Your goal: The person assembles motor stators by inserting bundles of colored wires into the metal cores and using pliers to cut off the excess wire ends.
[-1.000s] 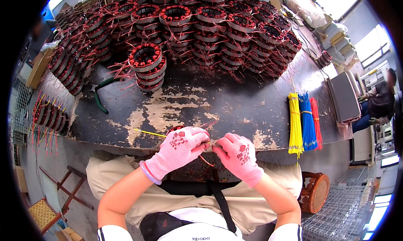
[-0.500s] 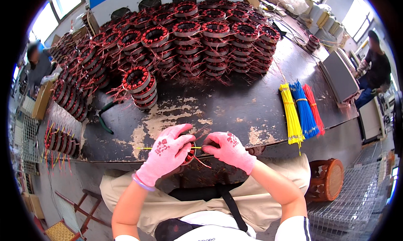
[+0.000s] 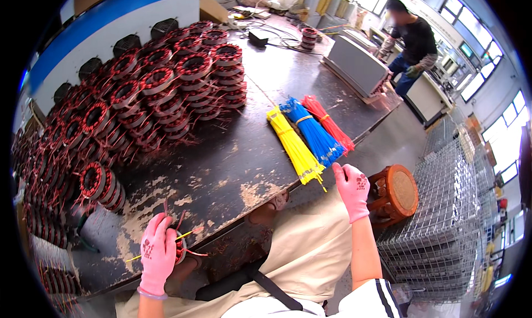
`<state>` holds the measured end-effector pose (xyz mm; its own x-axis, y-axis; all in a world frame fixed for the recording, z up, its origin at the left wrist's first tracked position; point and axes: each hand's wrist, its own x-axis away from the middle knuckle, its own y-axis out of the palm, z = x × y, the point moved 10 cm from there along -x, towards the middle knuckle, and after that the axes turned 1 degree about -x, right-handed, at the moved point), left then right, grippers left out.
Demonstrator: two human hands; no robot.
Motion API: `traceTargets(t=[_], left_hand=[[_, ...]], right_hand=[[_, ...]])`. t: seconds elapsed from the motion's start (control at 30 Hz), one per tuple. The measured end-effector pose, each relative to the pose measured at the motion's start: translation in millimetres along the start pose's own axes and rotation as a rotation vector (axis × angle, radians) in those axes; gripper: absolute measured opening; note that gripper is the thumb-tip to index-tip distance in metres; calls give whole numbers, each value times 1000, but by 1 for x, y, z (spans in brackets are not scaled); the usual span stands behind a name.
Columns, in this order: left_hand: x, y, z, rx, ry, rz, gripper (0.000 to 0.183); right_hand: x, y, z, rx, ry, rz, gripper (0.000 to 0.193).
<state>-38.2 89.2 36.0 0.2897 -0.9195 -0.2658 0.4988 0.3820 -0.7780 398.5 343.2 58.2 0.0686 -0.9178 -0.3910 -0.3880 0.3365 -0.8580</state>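
Note:
My left hand (image 3: 157,251), in a pink glove, grips a small stator (image 3: 180,248) with red windings at the table's front edge. A yellow wire (image 3: 184,236) crosses it and sticks out on both sides of the hand; thin reddish leads rise from the stator. My right hand (image 3: 353,191), also gloved in pink, is far out to the right with its fingers curled. Its fingertips are close by the lower end of the blue wire bundle (image 3: 316,132); whatever they pinch, if anything, is hidden. Beside that bundle lie a yellow wire bundle (image 3: 291,143) and a red wire bundle (image 3: 328,121).
Stacked stators (image 3: 158,79) fill the left and back of the worn dark table (image 3: 221,171). A grey box-like panel (image 3: 357,63) stands at its right end, near another person (image 3: 413,43). A wooden stool (image 3: 399,193) and wire mesh cages (image 3: 438,212) are at the right.
My right hand has left the stator and reached right to the wire bundles. The view has turned right. My left hand still holds the stator with the yellow wire.

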Motion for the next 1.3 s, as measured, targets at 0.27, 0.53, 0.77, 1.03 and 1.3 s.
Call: traceTargets(t=[0.27,0.53,0.77,1.03,1.3], left_hand=[[0,-1,-3,-44,8,6,27],[-2,0,3,-72,47,19,28],[0,1,1,-65,37,27,28],[1,0,-2,-64,34,33,29],[-4,3,9,-82,61,29,26]], right_hand=[[-46,24,-2,157,-72,145,40],[-66,29,-1,153,-71,65,22],[-72,29,0,191,-70,-37,21],[-91,31,4,-164,110,-144,22],[-57,-5,15,-60,39,43,22]])
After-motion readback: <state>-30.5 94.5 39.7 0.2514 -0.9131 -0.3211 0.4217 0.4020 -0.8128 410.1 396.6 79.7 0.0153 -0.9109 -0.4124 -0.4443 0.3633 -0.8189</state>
